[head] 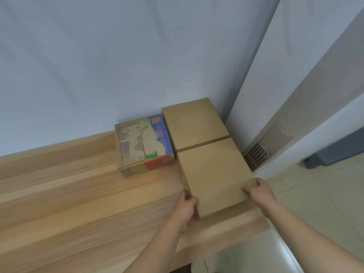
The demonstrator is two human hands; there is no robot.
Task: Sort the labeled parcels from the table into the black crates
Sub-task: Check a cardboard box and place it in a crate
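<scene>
1. A pale blue-grey wall (98, 66) fills the upper part of the head view and meets a white side wall at the right.
2. A light wooden table (69, 203) with long grain stripes runs along the wall; its right end shows at the lower right, with pale floor beyond.
3. The near plain cardboard parcel (214, 174) sits at the table's right end, closest to the person. Its top is bare brown. A few small pale marks on its left side are too small to read. Whether it rests flat on the wood or is raised a little cannot be told.
4. The far plain cardboard parcel (193, 123) stands in the corner against the wall, right behind the near one, with only a thin dark seam between them.
5. A printed carton (141, 142) stands just left of the far parcel. It has a blue strip with white characters along its right top edge, green and red patches, and torn paper baring the corrugated board. The writing is too blurred to read.
6. The right hand (259, 192) holds the near parcel's right front corner, thumb on top and fingers round the side.
7. The left hand (186, 208) grips its left front corner, fingers curled against the side face.
8. A slatted vent grille (258, 154) sits low in the side wall.
</scene>
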